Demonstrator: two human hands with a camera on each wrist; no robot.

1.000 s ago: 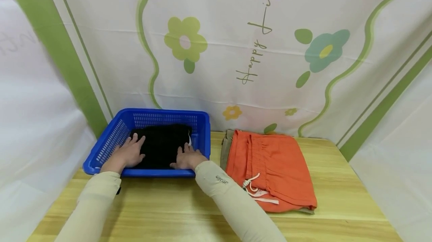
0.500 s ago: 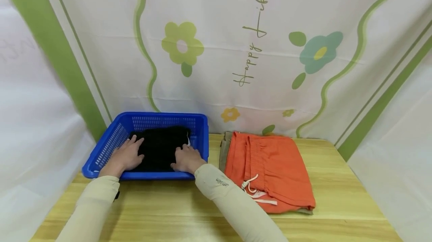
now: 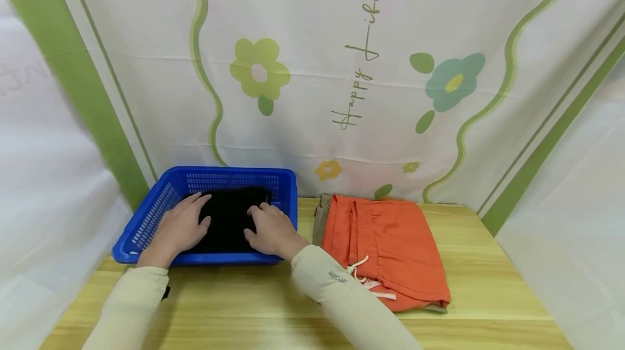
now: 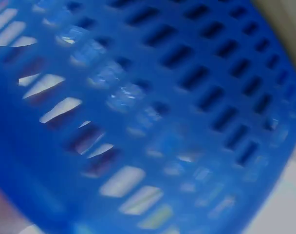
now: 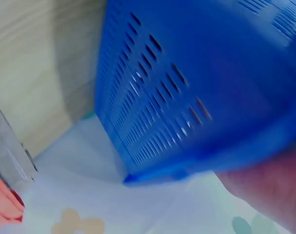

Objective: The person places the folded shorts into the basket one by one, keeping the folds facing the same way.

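Cloth (image 3: 226,225) is already lying in the basket (image 3: 229,258) by the tabletop's (image 3: 234,306) far-left corner; loose-fingered left hand (image 3: 179,225) and right hand (image 3: 271,230) are perhaps touching it; folded clothes (image 3: 402,252) are lying outside.

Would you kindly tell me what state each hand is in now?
Left hand: open, over the black cloth.
Right hand: open, also over the cloth, no grip visible.

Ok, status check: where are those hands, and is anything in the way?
Left hand, right hand: both at black cloth. Cloth inside blue basket. Nothing visibly blocking; orange garment outside, to the right.
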